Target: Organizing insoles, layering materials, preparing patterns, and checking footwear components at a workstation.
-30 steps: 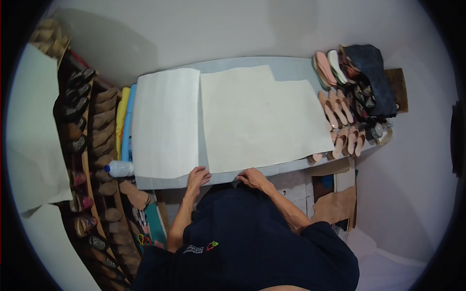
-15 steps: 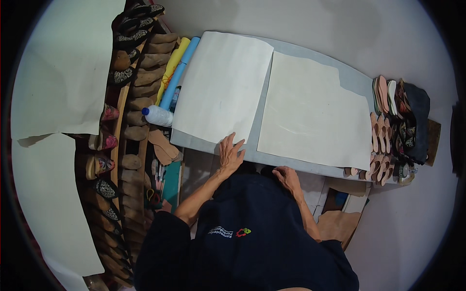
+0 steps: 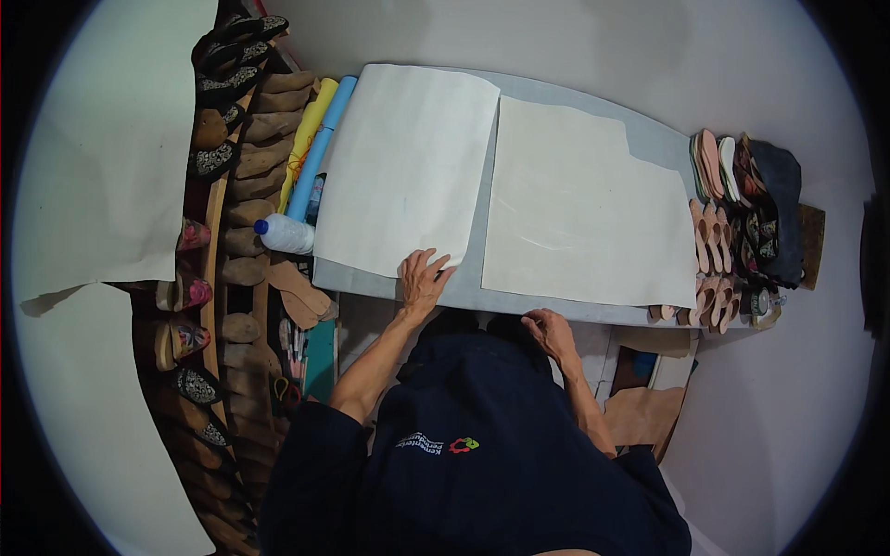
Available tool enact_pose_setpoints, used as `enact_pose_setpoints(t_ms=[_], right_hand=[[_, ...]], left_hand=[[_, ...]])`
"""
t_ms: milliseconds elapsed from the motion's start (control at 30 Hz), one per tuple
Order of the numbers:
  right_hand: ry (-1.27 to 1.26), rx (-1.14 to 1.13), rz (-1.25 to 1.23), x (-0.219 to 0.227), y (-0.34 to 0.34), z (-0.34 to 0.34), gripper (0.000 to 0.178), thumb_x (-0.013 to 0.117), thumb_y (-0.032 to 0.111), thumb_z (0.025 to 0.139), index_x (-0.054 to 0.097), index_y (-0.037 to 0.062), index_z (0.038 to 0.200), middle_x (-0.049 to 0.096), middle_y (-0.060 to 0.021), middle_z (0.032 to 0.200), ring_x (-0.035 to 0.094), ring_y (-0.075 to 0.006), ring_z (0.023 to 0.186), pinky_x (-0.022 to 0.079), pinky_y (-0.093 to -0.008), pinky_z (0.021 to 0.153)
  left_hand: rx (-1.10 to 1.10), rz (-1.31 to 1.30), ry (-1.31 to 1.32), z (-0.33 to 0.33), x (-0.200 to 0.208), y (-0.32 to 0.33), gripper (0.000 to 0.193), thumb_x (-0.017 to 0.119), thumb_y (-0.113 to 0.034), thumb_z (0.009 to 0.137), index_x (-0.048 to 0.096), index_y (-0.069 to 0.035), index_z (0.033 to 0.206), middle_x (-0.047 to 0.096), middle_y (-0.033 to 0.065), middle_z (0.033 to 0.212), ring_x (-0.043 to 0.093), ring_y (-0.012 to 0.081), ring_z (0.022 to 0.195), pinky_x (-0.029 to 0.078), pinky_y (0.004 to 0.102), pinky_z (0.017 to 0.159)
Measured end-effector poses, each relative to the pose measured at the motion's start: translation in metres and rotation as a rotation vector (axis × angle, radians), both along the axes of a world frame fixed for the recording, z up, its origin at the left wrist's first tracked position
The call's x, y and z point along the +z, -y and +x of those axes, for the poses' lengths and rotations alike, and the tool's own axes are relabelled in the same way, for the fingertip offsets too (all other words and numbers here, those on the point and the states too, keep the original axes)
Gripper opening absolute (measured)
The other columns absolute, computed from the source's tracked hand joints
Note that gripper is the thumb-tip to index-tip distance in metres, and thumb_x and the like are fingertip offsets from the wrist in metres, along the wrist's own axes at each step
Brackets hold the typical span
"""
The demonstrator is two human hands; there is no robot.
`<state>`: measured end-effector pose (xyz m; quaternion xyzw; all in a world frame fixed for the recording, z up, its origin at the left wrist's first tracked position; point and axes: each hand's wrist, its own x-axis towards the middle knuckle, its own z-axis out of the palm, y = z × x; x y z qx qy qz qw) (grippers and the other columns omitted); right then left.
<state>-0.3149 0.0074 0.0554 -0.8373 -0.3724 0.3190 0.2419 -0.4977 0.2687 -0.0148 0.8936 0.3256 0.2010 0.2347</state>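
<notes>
A large white sheet lies on the left half of a grey-topped table. Its near right corner curls slightly. My left hand rests at that sheet's near edge, beside the corner, its fingers bent but apart; I see no firm grip. To the right lies a second, cream sheet with a notch cut from its far right corner and faint creases. Below the table's front edge, near my lap, my right hand is loosely bent with nothing visible in it; its fingertips are partly hidden.
Shoe lasts and patterned shoes fill racks on the left. A yellow roll, blue roll and bottle lie by the table's left end. Pink sandals and insoles occupy its right end. Large sheets hang far left.
The whole view has shifted a little, with the table appearing further left. My left hand's fingers have drawn closer together at the white sheet's edge, and its corner curls more. My right hand stays low.
</notes>
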Motion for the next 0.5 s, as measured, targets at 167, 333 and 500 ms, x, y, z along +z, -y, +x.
enact_pose_setpoints(t_ms=[167,333,500], right_hand=[[-0.03,0.009,-0.049,0.001,0.0,-0.012,0.029,0.064,0.033,0.095,0.074,0.007,0.102,0.07,-0.0155,0.099,0.068,-0.0372,0.089,0.053,-0.0453,0.078],[-0.038,0.033,-0.008,0.0,-0.001,-0.018,0.031,0.064,0.035,0.095,0.073,0.0074,0.105,0.07,-0.0156,0.102,0.067,-0.0386,0.092,0.053,-0.0463,0.079],[0.002,0.053,-0.038,-0.001,-0.001,-0.012,0.034,0.063,0.038,0.097,0.072,0.0075,0.11,0.07,-0.0157,0.101,0.068,-0.0347,0.087,0.053,-0.0439,0.078]], left_hand=[[0.095,-0.046,0.078,0.008,-0.011,-0.01,0.041,0.075,-0.034,0.087,0.069,-0.011,0.121,0.06,0.0118,0.124,0.049,0.032,0.123,0.035,0.0508,0.104],[0.318,0.093,0.054,0.024,-0.006,-0.027,0.076,0.078,-0.042,0.084,0.048,-0.014,0.148,0.047,0.0169,0.145,0.038,0.0362,0.136,0.029,0.0555,0.109],[0.427,-0.021,-0.203,0.024,-0.003,-0.035,0.101,0.08,-0.054,0.077,0.03,-0.022,0.159,0.013,0.0189,0.166,0.011,0.0403,0.152,0.01,0.077,0.107]])
